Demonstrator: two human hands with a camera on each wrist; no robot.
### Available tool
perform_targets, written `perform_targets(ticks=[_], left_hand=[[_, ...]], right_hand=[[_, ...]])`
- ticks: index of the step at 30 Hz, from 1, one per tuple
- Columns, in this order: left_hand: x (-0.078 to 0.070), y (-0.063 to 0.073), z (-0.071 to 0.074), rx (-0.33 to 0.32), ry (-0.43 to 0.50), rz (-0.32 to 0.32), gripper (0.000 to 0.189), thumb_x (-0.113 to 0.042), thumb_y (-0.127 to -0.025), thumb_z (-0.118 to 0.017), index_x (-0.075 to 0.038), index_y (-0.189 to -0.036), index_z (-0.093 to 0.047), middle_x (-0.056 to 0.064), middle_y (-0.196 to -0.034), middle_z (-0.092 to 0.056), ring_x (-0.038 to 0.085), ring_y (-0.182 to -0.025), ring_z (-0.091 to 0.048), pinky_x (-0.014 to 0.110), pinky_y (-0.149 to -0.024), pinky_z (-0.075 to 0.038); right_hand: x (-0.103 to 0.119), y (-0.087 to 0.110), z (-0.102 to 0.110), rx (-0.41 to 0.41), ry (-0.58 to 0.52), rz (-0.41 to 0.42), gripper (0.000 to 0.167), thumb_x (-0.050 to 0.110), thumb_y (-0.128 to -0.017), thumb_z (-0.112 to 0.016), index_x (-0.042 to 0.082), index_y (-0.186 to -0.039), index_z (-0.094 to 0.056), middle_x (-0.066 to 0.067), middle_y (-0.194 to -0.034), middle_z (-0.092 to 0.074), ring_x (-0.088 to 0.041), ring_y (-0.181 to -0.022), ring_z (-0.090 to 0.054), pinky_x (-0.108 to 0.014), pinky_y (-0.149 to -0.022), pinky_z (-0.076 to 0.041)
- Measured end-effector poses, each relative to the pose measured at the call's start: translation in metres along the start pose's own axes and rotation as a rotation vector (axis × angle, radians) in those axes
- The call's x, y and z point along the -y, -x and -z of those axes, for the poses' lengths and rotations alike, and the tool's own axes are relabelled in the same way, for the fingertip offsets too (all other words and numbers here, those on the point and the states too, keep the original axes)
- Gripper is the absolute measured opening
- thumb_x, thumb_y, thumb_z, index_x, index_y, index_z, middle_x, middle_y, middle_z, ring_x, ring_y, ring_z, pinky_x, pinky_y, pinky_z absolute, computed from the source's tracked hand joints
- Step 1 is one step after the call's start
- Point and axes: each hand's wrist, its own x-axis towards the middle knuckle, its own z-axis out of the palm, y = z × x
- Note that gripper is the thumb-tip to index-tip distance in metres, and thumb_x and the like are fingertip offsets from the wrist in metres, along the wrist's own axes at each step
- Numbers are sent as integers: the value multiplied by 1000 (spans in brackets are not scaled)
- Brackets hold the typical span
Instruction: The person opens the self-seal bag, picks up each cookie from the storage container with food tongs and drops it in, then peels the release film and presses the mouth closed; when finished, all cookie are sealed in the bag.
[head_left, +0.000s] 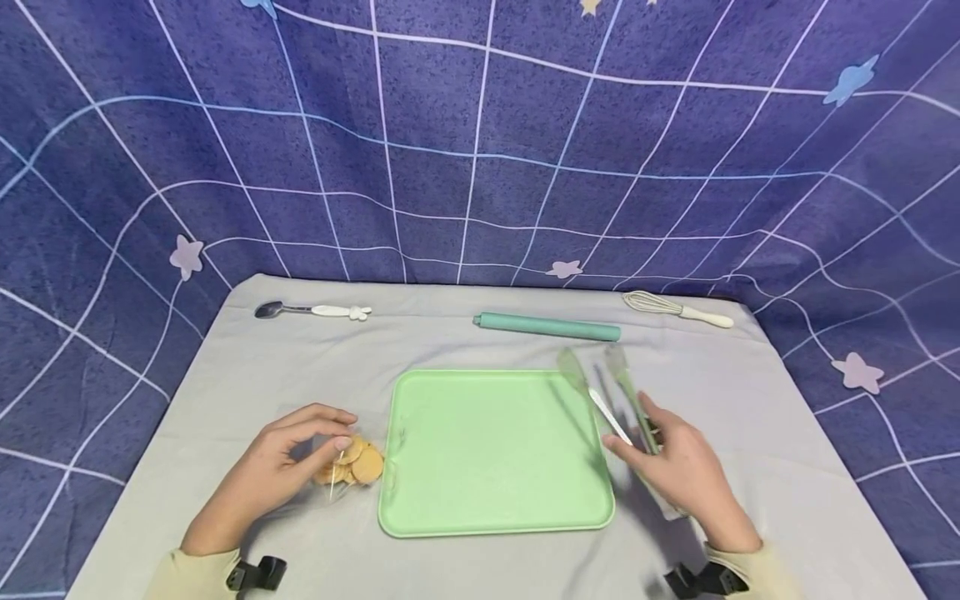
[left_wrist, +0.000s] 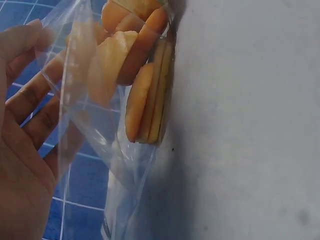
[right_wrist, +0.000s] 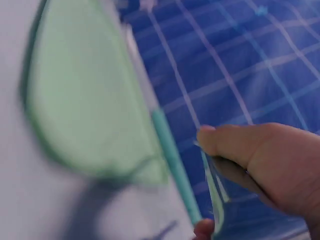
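My left hand [head_left: 296,450] is at a clear plastic bag [left_wrist: 112,145] of round, flat yellow-brown biscuits [head_left: 366,464], just left of the tray. The film rises between thumb and fingertips, and the other fingers [left_wrist: 42,122] show through it. A pair of tongs with pale green heads [head_left: 573,371] is in my right hand [head_left: 686,467], the thumb on one arm. Its two arms are spread apart, over the right edge of the light green tray [head_left: 495,450]. In the right wrist view, fingers partly cover the tongs [right_wrist: 216,200].
Behind the tray lies a teal rolling pin [head_left: 551,327]. A whisk [head_left: 678,308] is at the back right of the white-covered table, and a spoon with a white handle [head_left: 313,310] at the back left. A blue patterned curtain [head_left: 480,142] hangs behind.
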Motion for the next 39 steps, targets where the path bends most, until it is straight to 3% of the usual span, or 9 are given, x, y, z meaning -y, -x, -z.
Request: perform_targets(ticks=[6,9,13,18,23,26,29,32,39], left_hand=[[0,-2,-1,14,11,2,33,10,-85,-76,-18,-103,-77,1,-116,-69,18,-106,-65,18,-97,-46],[1,-2,-1,16,10,-3,33,10,-84,-77,-17,-102,-77,1,-115,-69,17,-105,-65,18,-96,-46],[1,-2,-1,15,8,-7,33,10,-84,-77,-17,-102,-77,-2,-116,-69,17,-105,-66,18,-96,-46],[1,-1,-1,13,9,2,32,10,-84,-77,-17,-102,-77,-3,-116,-69,17,-105,-65,18,-96,-46],[1,0,0,11,7,-7,33,11,-83,-77,-16,-102,-77,3,-114,-70,18,-105,-65,18,-96,-46],[1,0,0,9,7,-10,33,11,-83,-77,-16,-102,-77,5,-114,-70,17,-105,-65,18,-96,-46],[0,0,1,12,9,-5,32,10,-84,-77,-16,-102,-77,4,-114,-70,18,-105,-65,18,-96,-46],[-1,0,1,13,10,-3,32,10,-84,-77,-16,-102,-77,3,-115,-69,18,-105,-65,18,-95,-46],[-1,1,-1,6,18,-1,32,11,-84,-77,-16,-102,-77,7,-114,-70,19,-105,-66,18,-97,-46]], right_hand=[[-40,16,4,11,164,-180,107,77,-85,-60,-4,-151,-40,-28,-112,-64,-43,-95,-64,-52,-60,-52],[-48,21,1,-7,199,-186,105,78,-83,-62,-6,-145,-47,-28,-105,-65,-41,-86,-65,-50,-52,-50],[-50,24,-3,-43,230,-168,89,80,-79,-66,1,-118,-60,-11,-71,-55,-26,-58,-53,-40,-39,-38],[-48,25,-4,-75,256,-143,88,79,-75,-69,-1,-110,-62,-3,-61,-45,-19,-48,-41,-35,-36,-31],[-47,25,3,-85,278,-110,73,73,-81,-70,1,-95,-65,-11,-72,-55,-26,-54,-51,-42,-38,-38],[-40,18,8,-162,259,-29,75,62,-87,-72,-6,-118,-68,-21,-94,-61,-36,-70,-60,-53,-45,-47],[-20,5,8,-231,173,106,67,47,-90,-76,-6,-129,-64,-21,-105,-63,-35,-79,-62,-55,-55,-51],[14,-10,-3,-191,48,270,53,34,-90,-79,0,-128,-67,-12,-102,-65,-26,-74,-61,-43,-57,-53],[121,-30,-60,165,-250,562,38,31,-94,-76,8,-125,-72,10,-92,-67,-1,-60,-49,-20,-55,-46]])
